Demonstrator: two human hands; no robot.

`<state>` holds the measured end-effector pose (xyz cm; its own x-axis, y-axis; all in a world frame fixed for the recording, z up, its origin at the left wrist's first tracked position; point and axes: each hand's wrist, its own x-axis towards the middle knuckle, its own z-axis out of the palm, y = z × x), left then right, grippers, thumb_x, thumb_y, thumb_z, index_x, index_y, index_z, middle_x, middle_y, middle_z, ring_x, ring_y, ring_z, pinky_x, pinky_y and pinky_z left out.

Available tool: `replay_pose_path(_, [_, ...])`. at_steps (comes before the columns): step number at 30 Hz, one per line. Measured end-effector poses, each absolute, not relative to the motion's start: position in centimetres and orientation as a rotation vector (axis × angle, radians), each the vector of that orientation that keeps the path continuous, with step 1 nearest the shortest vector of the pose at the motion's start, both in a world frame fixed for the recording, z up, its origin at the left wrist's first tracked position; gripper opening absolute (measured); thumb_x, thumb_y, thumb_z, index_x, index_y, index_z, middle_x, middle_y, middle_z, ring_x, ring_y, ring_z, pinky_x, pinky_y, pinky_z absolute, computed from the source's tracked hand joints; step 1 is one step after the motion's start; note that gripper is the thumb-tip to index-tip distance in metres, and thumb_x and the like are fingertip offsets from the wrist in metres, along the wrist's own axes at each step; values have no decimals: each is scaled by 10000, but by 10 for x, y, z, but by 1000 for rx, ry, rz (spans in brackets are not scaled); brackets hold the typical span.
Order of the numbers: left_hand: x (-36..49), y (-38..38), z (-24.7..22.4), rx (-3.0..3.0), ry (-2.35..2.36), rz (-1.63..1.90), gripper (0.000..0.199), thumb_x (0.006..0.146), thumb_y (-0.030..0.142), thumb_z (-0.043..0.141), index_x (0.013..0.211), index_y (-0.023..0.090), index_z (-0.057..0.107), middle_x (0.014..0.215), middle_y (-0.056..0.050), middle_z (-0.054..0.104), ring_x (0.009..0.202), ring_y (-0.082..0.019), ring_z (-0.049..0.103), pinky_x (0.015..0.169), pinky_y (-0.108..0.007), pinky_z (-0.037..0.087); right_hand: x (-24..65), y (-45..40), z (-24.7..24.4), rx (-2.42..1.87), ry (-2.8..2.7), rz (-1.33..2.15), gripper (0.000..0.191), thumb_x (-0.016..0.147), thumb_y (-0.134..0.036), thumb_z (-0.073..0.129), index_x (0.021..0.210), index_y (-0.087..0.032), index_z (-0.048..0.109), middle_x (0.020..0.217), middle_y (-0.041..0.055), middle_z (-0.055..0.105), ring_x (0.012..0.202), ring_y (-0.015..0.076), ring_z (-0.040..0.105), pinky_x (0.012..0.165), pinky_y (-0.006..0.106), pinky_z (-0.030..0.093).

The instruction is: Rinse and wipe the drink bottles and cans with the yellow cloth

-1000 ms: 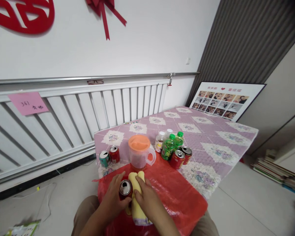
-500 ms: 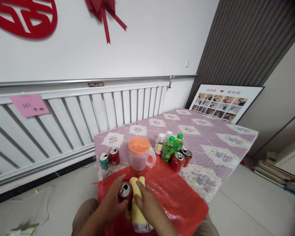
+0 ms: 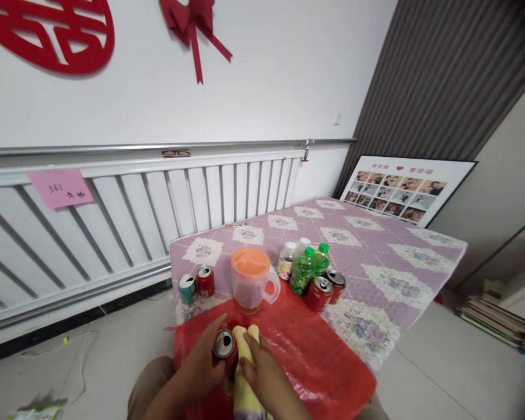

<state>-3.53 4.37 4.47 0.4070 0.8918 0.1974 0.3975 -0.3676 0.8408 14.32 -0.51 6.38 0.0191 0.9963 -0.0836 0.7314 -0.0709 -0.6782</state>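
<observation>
My left hand (image 3: 200,364) is wrapped round an opened red can (image 3: 224,345), which stands upright on a red plastic sheet (image 3: 315,356). Just right of the can, my right hand (image 3: 269,373) grips a folded yellow cloth (image 3: 245,396), thumb and fingers closed on its upper part. The cloth touches or nearly touches the can. Behind both hands is a clear pitcher (image 3: 249,289) with an orange lid and some liquid at its bottom.
Left of the pitcher stand a teal can (image 3: 187,289) and a red can (image 3: 205,281). To its right are green-capped bottles (image 3: 302,271), white-capped bottles (image 3: 286,261) and two more cans (image 3: 319,294). A radiator (image 3: 192,198) runs behind the flowered tablecloth (image 3: 389,274).
The view has shifted slightly, so the scene sits a little lower and further right. Both hands keep their holds on the can and the cloth.
</observation>
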Motion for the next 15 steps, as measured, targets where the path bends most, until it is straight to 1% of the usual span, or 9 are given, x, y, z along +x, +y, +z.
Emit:
replay_pose_path(2, [-36, 44, 46, 1938, 1081, 852, 861, 563, 36, 515, 1395, 214, 382, 1404, -106, 509, 1310, -292, 466, 1113, -486, 372, 145, -2, 69, -1852, -1743, 752, 535, 823, -165, 466, 1355, -119, 500, 1343, 163, 543, 1212, 234, 542, 1021, 309, 395])
replay_pose_path(5, [-33, 43, 44, 1958, 1156, 921, 857, 552, 62, 567, 1382, 193, 397, 1412, -134, 481, 1332, -318, 424, 1119, -516, 349, 144, 2, 77, -1846, -1728, 716, 536, 841, -189, 464, 1373, -132, 481, 1372, 161, 518, 1216, 236, 540, 1014, 313, 401])
replay_pose_path(8, [-28, 39, 39, 1950, 1290, 1001, 805, 566, 119, 636, 1345, 187, 444, 1327, -138, 534, 1272, -337, 474, 1076, -540, 388, 142, 4, 78, -1842, -1730, 729, 540, 829, -174, 473, 1368, -153, 490, 1370, 147, 528, 1213, 231, 545, 1012, 309, 402])
replay_pose_path(11, [-26, 36, 36, 1928, 1354, 1015, 709, 623, 144, 639, 1312, 196, 479, 1259, -120, 578, 1209, -317, 532, 1044, -533, 422, 140, 2, 72, -1866, -1746, 764, 544, 816, -158, 475, 1360, -148, 501, 1370, 144, 534, 1236, 232, 531, 1026, 303, 391])
replay_pose_path(15, [-30, 38, 39, 1938, 1236, 953, 749, 632, 108, 614, 1353, 216, 440, 1332, -116, 554, 1260, -303, 502, 1079, -511, 398, 144, -2, 64, -1883, -1758, 801, 560, 805, -151, 479, 1364, -127, 496, 1369, 156, 532, 1248, 229, 523, 1035, 291, 381])
